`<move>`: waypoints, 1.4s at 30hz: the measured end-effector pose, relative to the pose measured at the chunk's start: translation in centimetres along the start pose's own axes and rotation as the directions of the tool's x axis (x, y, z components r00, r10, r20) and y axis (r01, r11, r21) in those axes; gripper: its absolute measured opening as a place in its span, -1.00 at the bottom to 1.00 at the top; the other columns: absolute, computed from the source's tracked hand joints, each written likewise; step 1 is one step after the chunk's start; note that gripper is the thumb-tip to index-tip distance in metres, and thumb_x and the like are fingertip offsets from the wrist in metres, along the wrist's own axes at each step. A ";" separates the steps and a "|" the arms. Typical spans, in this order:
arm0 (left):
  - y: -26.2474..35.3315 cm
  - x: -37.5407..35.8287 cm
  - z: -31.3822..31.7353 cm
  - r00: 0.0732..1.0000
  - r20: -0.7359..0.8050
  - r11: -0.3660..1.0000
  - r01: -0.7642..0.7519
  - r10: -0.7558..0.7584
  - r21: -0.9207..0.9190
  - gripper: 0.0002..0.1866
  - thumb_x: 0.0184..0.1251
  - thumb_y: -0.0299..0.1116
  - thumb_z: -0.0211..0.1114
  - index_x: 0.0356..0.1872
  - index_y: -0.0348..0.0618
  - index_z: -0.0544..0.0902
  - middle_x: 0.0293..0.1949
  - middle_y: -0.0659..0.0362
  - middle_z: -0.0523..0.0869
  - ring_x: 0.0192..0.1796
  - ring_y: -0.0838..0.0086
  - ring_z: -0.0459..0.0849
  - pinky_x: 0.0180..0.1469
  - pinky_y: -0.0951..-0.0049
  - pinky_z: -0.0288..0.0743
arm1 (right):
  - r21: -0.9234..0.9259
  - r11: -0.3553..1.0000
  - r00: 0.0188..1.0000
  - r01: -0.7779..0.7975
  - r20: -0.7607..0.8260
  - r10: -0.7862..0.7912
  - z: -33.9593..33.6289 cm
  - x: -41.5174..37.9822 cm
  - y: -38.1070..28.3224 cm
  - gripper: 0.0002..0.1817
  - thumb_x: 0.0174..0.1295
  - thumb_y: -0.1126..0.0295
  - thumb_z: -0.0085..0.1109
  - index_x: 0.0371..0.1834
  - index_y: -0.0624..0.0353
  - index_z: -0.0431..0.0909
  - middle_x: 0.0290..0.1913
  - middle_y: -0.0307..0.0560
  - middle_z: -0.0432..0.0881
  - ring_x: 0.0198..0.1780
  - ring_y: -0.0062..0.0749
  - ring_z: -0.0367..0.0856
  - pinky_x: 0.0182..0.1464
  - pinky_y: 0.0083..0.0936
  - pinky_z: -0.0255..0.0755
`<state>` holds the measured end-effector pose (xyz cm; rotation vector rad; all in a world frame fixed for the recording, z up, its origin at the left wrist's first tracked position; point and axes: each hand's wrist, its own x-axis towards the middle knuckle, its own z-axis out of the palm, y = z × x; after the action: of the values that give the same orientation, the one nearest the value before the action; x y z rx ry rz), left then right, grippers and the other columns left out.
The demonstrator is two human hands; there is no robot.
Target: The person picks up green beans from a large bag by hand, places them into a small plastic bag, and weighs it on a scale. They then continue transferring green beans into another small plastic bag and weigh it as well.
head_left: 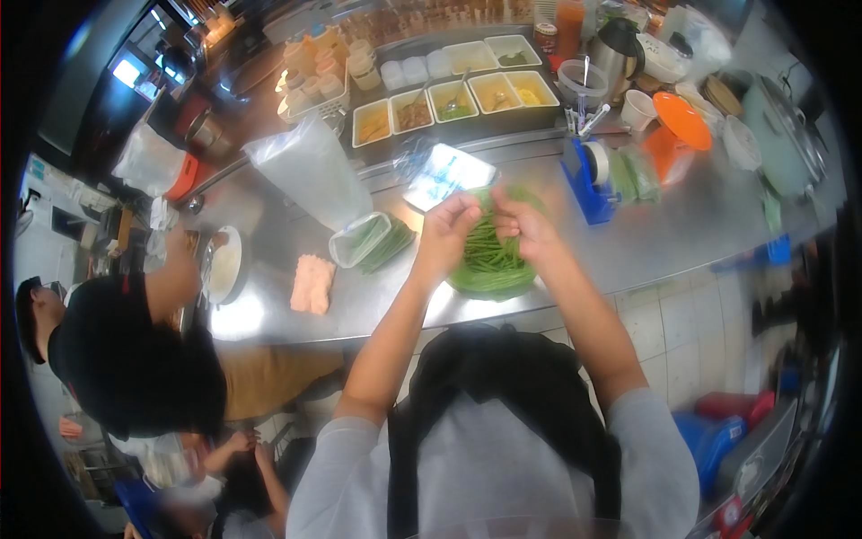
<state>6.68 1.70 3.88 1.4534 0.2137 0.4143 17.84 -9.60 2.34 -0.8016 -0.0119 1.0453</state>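
Note:
Green beans (494,262) fill a green bag or basket on the steel counter right in front of me. My left hand (452,225) is closed at the upper left rim, fingers pinched together. At the upper right, my right hand (523,223) is closed too, its fingertips near those of the left. What they pinch is too small and blurred to name. A clear bag of green vegetables (382,241) lies left of my left hand. Behind my hands is a white and blue packet (449,175).
A pink cloth (312,284) and a plate (224,265) lie to the left, where a co-worker in black (139,350) stands. Food trays (453,101) line the back. A blue tape dispenser (588,184) and an orange lid (682,121) are at the right.

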 end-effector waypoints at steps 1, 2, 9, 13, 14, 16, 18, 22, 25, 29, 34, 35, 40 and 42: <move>0.1 0.1 0.1 0.994 -0.019 0.993 -0.111 0.111 -0.031 -0.94 0.30 -0.45 0.13 -0.29 -0.19 0.54 -0.31 0.33 0.54 -0.22 0.69 0.46 -0.11 0.64 0.32 | 0.100 0.989 0.992 -0.108 0.079 0.100 0.3 0.0 0.2 -0.79 0.13 0.27 0.26 -0.37 0.14 0.47 -0.59 -0.41 0.37 -0.70 -0.80 0.14 -0.73 -0.86 0.05; 0.1 0.2 0.1 0.994 -0.014 0.993 -0.111 0.111 -0.032 -0.94 0.30 -0.45 0.13 -0.29 -0.19 0.54 -0.31 0.33 0.54 -0.22 0.69 0.46 -0.11 0.64 0.32 | 0.101 0.989 0.992 -0.104 0.077 0.096 0.5 0.0 0.2 -0.79 0.13 0.27 0.26 -0.37 0.14 0.47 -0.59 -0.41 0.37 -0.70 -0.80 0.14 -0.73 -0.86 0.05; 0.7 0.2 -0.8 0.995 -0.021 0.927 -0.084 0.099 0.367 -0.81 0.32 -0.37 0.09 -0.24 -0.29 0.55 -0.32 0.16 0.58 -0.23 0.47 0.52 -0.09 0.46 0.37 | -0.013 0.988 0.970 -0.157 -0.188 0.152 -0.1 0.1 2.8 -0.89 0.07 0.35 0.17 -0.35 0.08 0.52 -0.62 -0.31 0.37 -0.65 -0.60 0.27 -0.64 -0.66 0.20; -4.1 1.4 -2.4 0.979 0.199 0.388 -0.196 0.033 0.901 -0.79 0.25 -0.42 0.09 -0.21 -0.35 0.59 -0.25 -0.15 0.61 -0.17 -0.01 0.55 -0.11 0.17 0.40 | -0.218 0.974 0.989 0.067 -0.118 -0.094 -3.2 0.4 2.0 -0.66 0.11 0.08 0.17 -0.46 0.15 0.42 -0.53 -0.17 0.43 -0.54 -0.36 0.40 -0.13 -0.34 0.26; -5.2 1.3 -2.4 0.976 0.206 0.271 -0.217 0.068 0.938 -0.80 0.22 -0.43 0.10 -0.22 -0.33 0.59 -0.26 -0.14 0.61 -0.18 -0.01 0.55 -0.14 0.17 0.41 | -0.310 0.948 0.987 0.070 -0.119 -0.112 -3.5 -0.1 1.6 -0.69 0.13 0.12 0.13 -0.48 0.15 0.41 -0.56 -0.16 0.44 -0.62 -0.42 0.39 -0.11 -0.33 0.27; -5.9 2.2 -1.9 0.967 0.227 0.146 -0.243 0.115 0.959 -0.81 0.20 -0.44 0.11 -0.24 -0.31 0.59 -0.28 -0.13 0.61 -0.19 -0.01 0.56 -0.16 0.16 0.41 | -0.438 0.889 0.984 0.136 -0.042 -0.172 -3.0 -1.1 1.1 -0.73 0.14 0.15 0.14 -0.39 0.15 0.47 -0.62 -0.10 0.47 -0.42 -0.39 0.48 -0.17 -0.34 0.29; -6.0 1.7 -0.9 0.947 0.107 0.216 -0.178 0.304 0.960 -0.82 0.14 -0.44 0.14 -0.27 -0.28 0.59 -0.35 -0.10 0.61 -0.26 0.01 0.57 -0.24 0.15 0.42 | -0.451 0.882 0.981 0.133 -0.065 -0.181 -2.2 -2.1 1.3 -0.77 0.13 0.21 0.16 -0.35 0.14 0.48 -0.58 -0.10 0.49 -0.47 -0.43 0.47 -0.27 -0.34 0.32; -4.3 1.8 0.1 0.990 0.067 0.170 -0.088 0.124 0.982 -0.83 0.11 -0.46 0.17 -0.28 -0.28 0.60 -0.40 -0.10 0.61 -0.33 0.02 0.57 -0.28 0.16 0.42 | -0.632 0.742 0.957 0.225 -0.001 -0.291 -1.5 -3.3 1.5 -0.80 0.01 0.39 0.24 -0.30 0.17 0.52 -0.44 -0.08 0.56 -0.42 -0.43 0.50 -0.32 -0.41 0.38; -2.3 1.4 0.4 0.965 0.131 0.352 -0.208 0.229 0.913 -0.88 0.12 -0.48 0.20 -0.32 -0.30 0.58 -0.48 -0.02 0.61 -0.41 0.16 0.58 -0.33 0.26 0.42 | -0.743 0.515 0.856 0.426 0.148 -0.495 -1.4 -2.8 1.9 -0.77 -0.09 0.44 0.27 -0.32 0.21 0.57 -0.35 -0.03 0.61 -0.33 -0.36 0.56 -0.26 -0.43 0.41; 1.5 0.7 0.8 0.966 0.059 0.675 -0.218 0.250 0.705 -0.91 0.18 -0.47 0.20 -0.41 -0.31 0.56 -0.50 0.13 0.59 -0.44 0.46 0.50 -0.33 0.44 0.39 | -0.756 0.305 0.698 0.579 0.266 -0.665 0.0 -2.8 2.1 -0.79 -0.16 0.47 0.27 -0.37 0.23 0.62 -0.32 0.07 0.62 -0.28 -0.15 0.58 -0.21 -0.35 0.41; 0.2 0.7 -2.1 0.959 0.061 0.682 -0.240 0.275 0.691 -0.88 0.15 -0.47 0.23 -0.48 -0.32 0.52 -0.45 0.13 0.54 -0.39 0.45 0.47 -0.29 0.45 0.36 | -0.860 -0.013 0.616 0.510 0.376 -0.692 0.0 -3.0 1.4 -0.83 -0.20 0.49 0.26 -0.45 0.22 0.61 -0.38 0.07 0.59 -0.33 0.00 0.53 -0.26 -0.27 0.39; -0.5 0.7 -3.0 0.959 0.052 0.627 -0.224 0.280 0.746 -0.88 0.14 -0.47 0.24 -0.49 -0.31 0.53 -0.39 0.12 0.54 -0.32 0.44 0.48 -0.27 0.45 0.36 | -0.861 -0.104 0.613 0.498 0.435 -0.660 0.0 -3.0 1.3 -0.84 -0.21 0.49 0.26 -0.47 0.22 0.60 -0.40 0.05 0.58 -0.35 0.01 0.53 -0.27 -0.25 0.39; -0.7 0.0 -4.9 0.984 0.155 0.894 0.013 -0.092 0.448 -0.85 0.10 -0.43 0.29 -0.35 -0.25 0.54 -0.04 0.11 0.48 0.03 0.34 0.43 0.15 0.40 0.21 | -0.798 -0.077 0.619 0.598 0.520 -0.588 -0.3 -2.9 1.8 -0.82 -0.29 0.52 0.26 -0.50 0.23 0.58 -0.44 0.05 0.58 -0.34 -0.01 0.55 -0.30 -0.26 0.39; -2.5 0.6 -5.5 0.944 0.233 0.957 0.265 -0.233 -0.119 -0.73 0.13 -0.38 0.29 -0.17 -0.24 0.52 0.08 0.12 0.46 0.09 0.28 0.43 0.28 0.29 0.13 | -0.771 0.061 0.624 0.634 0.463 -0.629 0.3 -3.1 1.8 -0.81 -0.28 0.48 0.29 -0.51 0.24 0.59 -0.46 0.08 0.58 -0.36 -0.07 0.57 -0.31 -0.27 0.39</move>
<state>5.50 6.82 0.83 1.2929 0.1847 0.0611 14.75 -11.35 2.54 -1.6004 -0.9895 0.0204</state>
